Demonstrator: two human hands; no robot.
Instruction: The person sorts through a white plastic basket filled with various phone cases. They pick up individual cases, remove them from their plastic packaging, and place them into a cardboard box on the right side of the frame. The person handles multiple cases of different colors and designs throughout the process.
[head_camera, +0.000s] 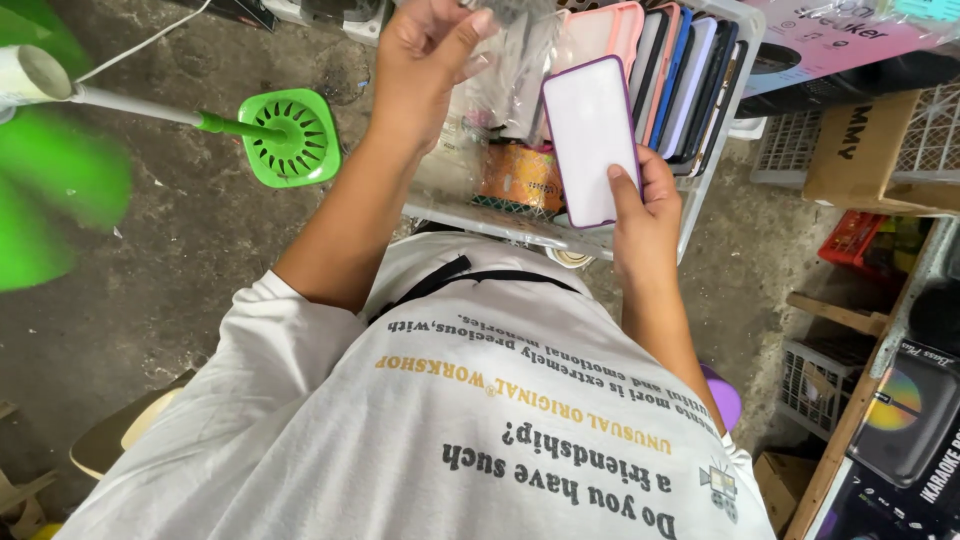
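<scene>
A green fan base (290, 137) stands on the floor at far left. Right of it, the left hand (425, 60) pinches a clear plastic sleeve (510, 60) between thumb and fingers. Further right, the right hand (645, 215) grips the near end of a purple-edged phone case (590, 140), held above a white basket (700, 170) of upright cases.

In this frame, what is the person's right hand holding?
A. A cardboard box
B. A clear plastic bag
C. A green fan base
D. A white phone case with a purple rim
D: the right hand grips the lower edge of a white phone case with a purple rim, held over the bin of cases.
</scene>
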